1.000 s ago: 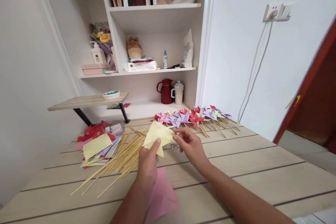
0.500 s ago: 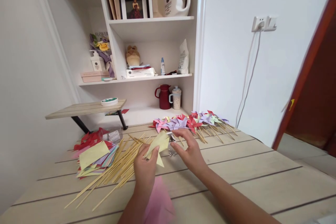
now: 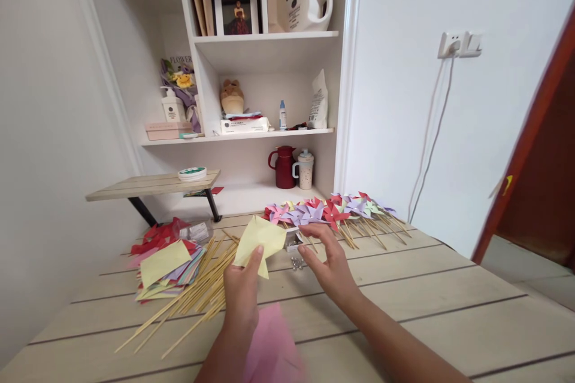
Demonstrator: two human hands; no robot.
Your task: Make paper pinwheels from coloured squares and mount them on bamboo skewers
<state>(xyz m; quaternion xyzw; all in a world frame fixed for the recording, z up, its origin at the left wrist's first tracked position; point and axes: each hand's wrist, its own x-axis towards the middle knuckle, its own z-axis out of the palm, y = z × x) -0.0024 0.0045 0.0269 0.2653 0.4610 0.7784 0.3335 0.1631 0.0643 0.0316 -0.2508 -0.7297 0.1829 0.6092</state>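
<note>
My left hand pinches a folded yellow paper and holds it up above the wooden table. My right hand hovers just right of the paper with fingers spread, holding nothing. Its fingertips are close to a small box and a few small metal pins lying on the table. A pink paper sheet lies blurred under my left wrist. Loose bamboo sticks fan out to the left of my left hand.
A stack of coloured paper squares lies at the left. A row of finished paper pinwheels lies at the table's far edge. Behind stand white shelves with a red jug, and a small wooden riser.
The yellow paper has risen slightly in my left hand. My right hand let go of its edge and now spreads open near the small box.
</note>
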